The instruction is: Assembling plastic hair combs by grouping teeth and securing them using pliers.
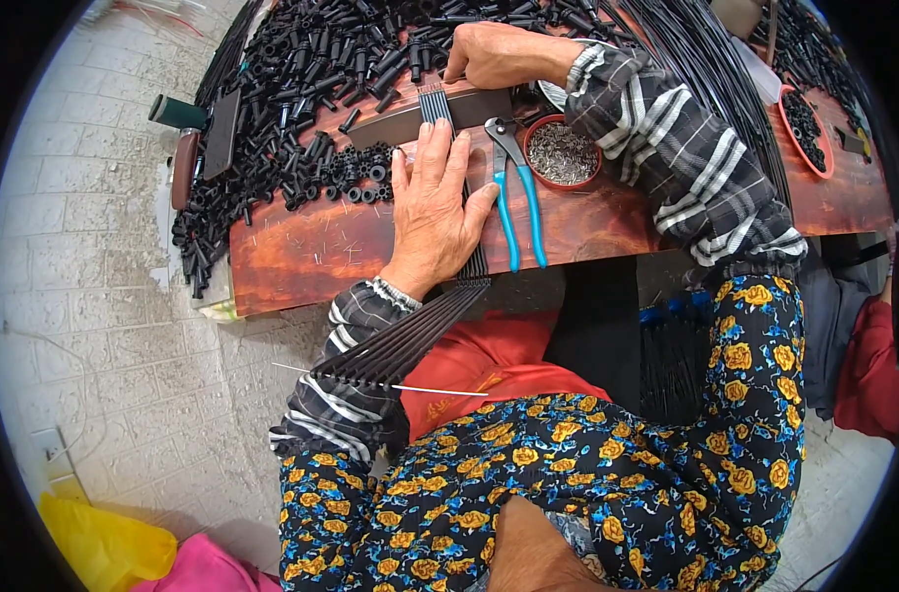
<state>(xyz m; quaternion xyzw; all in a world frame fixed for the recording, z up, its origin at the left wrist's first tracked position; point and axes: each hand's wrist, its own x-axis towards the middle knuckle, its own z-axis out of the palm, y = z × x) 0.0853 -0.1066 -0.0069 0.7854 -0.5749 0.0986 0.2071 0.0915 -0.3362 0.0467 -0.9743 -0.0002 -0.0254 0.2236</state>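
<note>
My left hand (431, 212) lies flat, fingers stretched, over a row of thin black strands (400, 340). The strands run past the table edge and fan out toward my left forearm, where a thin white rod (439, 392) crosses their ends. Beyond my left fingertips, their far ends pass over a dark bar (484, 105). Right there my right hand (503, 56) is closed, its index finger bent down at those ends; anything pinched is hidden. Blue-handled pliers (513, 197) lie beside my left hand, next to a red bowl (596, 170) of small metal pieces.
Black tubular parts (321, 59) are heaped across the back and left of the wooden table (311, 252), with black rings (360, 173) near my left hand. Long black rods (696, 69) lie at the right. A red dish (826, 170) of black pieces stands farther right.
</note>
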